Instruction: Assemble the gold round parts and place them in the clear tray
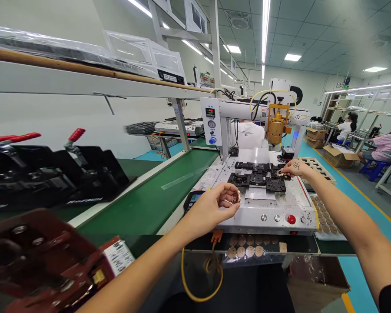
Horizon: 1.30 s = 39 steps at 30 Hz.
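- Bright ceiling lights run over a workshop, where a long green belt (156, 204) passes to the left of a white machine (236, 222) and a shelf (84, 77) stands above the belt.
- Two people in pale tops sit at benches far to the right; another white shirt (249, 135) shows behind the machine.
- Near the front of the machine, the person's left hand (217, 202) holds a coppery ring (236, 197) upright between thumb and curled fingers, clear of the machine top.
- Further back and to the right, the right hand (295, 168) reaches down with fingertips drawn close together.
- At those fingertips is a small pale ring (280, 173), over the right side of the black blocks (257, 178); whether it is gripped or only touched cannot be told.
- These blocks lie beyond the left hand and the coppery ring, below a gold-coloured machine head (276, 130).
- Round discs (250, 251) lie in rows below the machine's front edge, with more discs (326, 217) to its right, beneath the right forearm.
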Tool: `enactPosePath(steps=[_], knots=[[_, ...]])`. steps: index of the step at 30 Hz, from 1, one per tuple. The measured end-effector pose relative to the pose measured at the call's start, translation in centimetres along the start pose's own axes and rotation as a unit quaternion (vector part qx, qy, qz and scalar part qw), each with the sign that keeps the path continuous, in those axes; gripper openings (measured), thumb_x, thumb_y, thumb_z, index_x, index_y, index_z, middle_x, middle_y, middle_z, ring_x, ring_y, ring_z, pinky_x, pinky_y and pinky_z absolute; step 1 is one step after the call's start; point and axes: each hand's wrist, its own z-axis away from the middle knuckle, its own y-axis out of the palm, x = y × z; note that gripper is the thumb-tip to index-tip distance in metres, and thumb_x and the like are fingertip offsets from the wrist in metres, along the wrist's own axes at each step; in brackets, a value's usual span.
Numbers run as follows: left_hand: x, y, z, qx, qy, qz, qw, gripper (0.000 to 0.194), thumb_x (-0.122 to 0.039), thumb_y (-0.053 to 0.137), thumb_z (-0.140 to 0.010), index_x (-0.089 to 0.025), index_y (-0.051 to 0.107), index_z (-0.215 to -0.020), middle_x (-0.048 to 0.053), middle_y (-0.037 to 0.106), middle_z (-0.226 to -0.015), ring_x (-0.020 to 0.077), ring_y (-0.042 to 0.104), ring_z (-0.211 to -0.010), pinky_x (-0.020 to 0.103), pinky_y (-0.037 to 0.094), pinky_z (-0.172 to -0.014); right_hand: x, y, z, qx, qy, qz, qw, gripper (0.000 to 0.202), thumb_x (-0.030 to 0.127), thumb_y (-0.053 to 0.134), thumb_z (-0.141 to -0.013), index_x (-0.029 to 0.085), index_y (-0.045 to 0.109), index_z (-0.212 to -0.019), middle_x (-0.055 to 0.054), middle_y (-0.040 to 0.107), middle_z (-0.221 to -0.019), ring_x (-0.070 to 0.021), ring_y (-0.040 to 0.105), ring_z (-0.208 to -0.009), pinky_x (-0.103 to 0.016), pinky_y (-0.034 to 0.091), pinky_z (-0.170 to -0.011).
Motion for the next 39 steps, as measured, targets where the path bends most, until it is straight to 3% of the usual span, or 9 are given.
enactPosePath(steps=[6, 11, 17, 22, 26, 28, 31, 35, 39], knots=[[0.2, 0.3, 0.6, -0.003, -0.001, -0.002, 1.000, 0.039, -0.036, 0.076, -0.083, -0.017, 0.061, -0.114, 0.005, 0.068, -0.102, 0.0176, 0.064, -0.089, 0.035, 0.055, -0.082, -1.5, 1.1, -0.4, -0.102, -0.078, 0.100, 0.987, 0.029, 0.041, 0.085, -0.079, 0.014, 0.077, -0.086, -0.005, 0.063, -0.070, -0.0169, 0.053, -0.067, -0.028, 0.036, -0.061], [0.4, 0.8, 0.8, -0.005, -0.008, 0.021, 1.000, 0.041, -0.036, 0.077, -0.082, -0.017, 0.060, -0.113, 0.006, 0.068, -0.104, 0.0176, 0.065, -0.090, 0.034, 0.056, -0.082, -2.8, 2.4, 0.0, -0.110, -0.167, 0.139, 0.970, 0.026, 0.038, 0.067, -0.094, 0.016, 0.079, -0.091, -0.008, 0.069, -0.082, -0.0194, 0.058, -0.078, -0.029, 0.040, -0.072], [-0.4, 1.8, 1.2, -0.008, -0.013, 0.041, 0.999, 0.044, -0.036, 0.079, -0.081, -0.016, 0.060, -0.115, 0.007, 0.069, -0.105, 0.0177, 0.065, -0.090, 0.034, 0.056, -0.080, -3.2, 2.7, 0.9, -0.130, -0.190, 0.170, 0.958, 0.032, 0.041, 0.061, -0.099, 0.016, 0.078, -0.088, -0.009, 0.067, -0.081, -0.0218, 0.058, -0.079, -0.031, 0.040, -0.074], [-0.9, 2.5, 1.7, -0.006, 0.004, 0.052, 0.999, 0.040, -0.033, 0.077, -0.082, -0.016, 0.061, -0.113, 0.006, 0.067, -0.103, 0.0165, 0.064, -0.087, 0.033, 0.056, -0.079, -2.6, 2.8, 1.6, -0.127, -0.200, 0.161, 0.958, 0.031, 0.045, 0.066, -0.098, 0.017, 0.079, -0.100, -0.012, 0.074, -0.098, -0.0245, 0.063, -0.093, -0.031, 0.046, -0.081], [-0.8, 2.8, 2.1, -0.014, 0.012, 0.046, 0.999, 0.040, -0.033, 0.077, -0.082, -0.015, 0.061, -0.114, 0.007, 0.067, -0.104, 0.0166, 0.064, -0.090, 0.031, 0.056, -0.078, -1.6, 2.6, 2.2, -0.155, -0.191, 0.145, 0.958, 0.025, 0.040, 0.071, -0.093, 0.016, 0.079, -0.094, -0.010, 0.073, -0.087, -0.0238, 0.064, -0.085, -0.033, 0.048, -0.082], [-0.4, 2.6, 2.9, -0.028, 0.016, 0.040, 0.999, 0.041, -0.034, 0.077, -0.084, -0.016, 0.061, -0.117, 0.006, 0.066, -0.105, 0.0154, 0.063, -0.088, 0.029, 0.056, -0.078, -1.9, 2.8, 4.4, -0.212, -0.188, 0.135, 0.950, 0.028, 0.040, 0.066, -0.097, 0.015, 0.078, -0.102, -0.012, 0.073, -0.090, -0.0253, 0.064, -0.090, -0.035, 0.048, -0.086], [1.0, 2.0, 5.3, -0.064, 0.013, 0.016, 0.998, 0.041, -0.034, 0.075, -0.087, -0.017, 0.061, -0.122, 0.003, 0.064, -0.102, 0.0134, 0.061, -0.080, 0.028, 0.056, -0.076, -4.1, 3.9, 10.5, -0.318, -0.174, 0.114, 0.925, 0.038, 0.046, 0.055, -0.103, 0.014, 0.074, -0.110, -0.016, 0.071, -0.110, -0.0271, 0.063, -0.101, -0.039, 0.048, -0.091], [3.6, 1.8, 8.5, -0.100, -0.013, -0.027, 0.995, 0.038, -0.034, 0.073, -0.090, -0.018, 0.062, -0.123, 0.002, 0.066, -0.095, 0.0140, 0.061, -0.076, 0.029, 0.056, -0.074, -9.0, 7.4, 19.3, -0.417, -0.150, 0.113, 0.889, 0.046, 0.061, 0.068, -0.094, 0.016, 0.070, -0.103, -0.012, 0.065, -0.102, -0.0259, 0.059, -0.094, -0.042, 0.048, -0.089], [6.8, 4.0, 9.5, -0.062, -0.031, -0.015, 0.997, 0.035, -0.035, 0.073, -0.090, -0.017, 0.063, -0.119, 0.003, 0.068, -0.093, 0.0146, 0.061, -0.072, 0.028, 0.053, -0.067, -11.1, 11.8, 22.8, -0.484, -0.143, 0.143, 0.852, 0.049, 0.064, 0.073, -0.093, 0.016, 0.065, -0.098, -0.010, 0.062, -0.098, -0.0273, 0.057, -0.097, -0.044, 0.047, -0.091]])
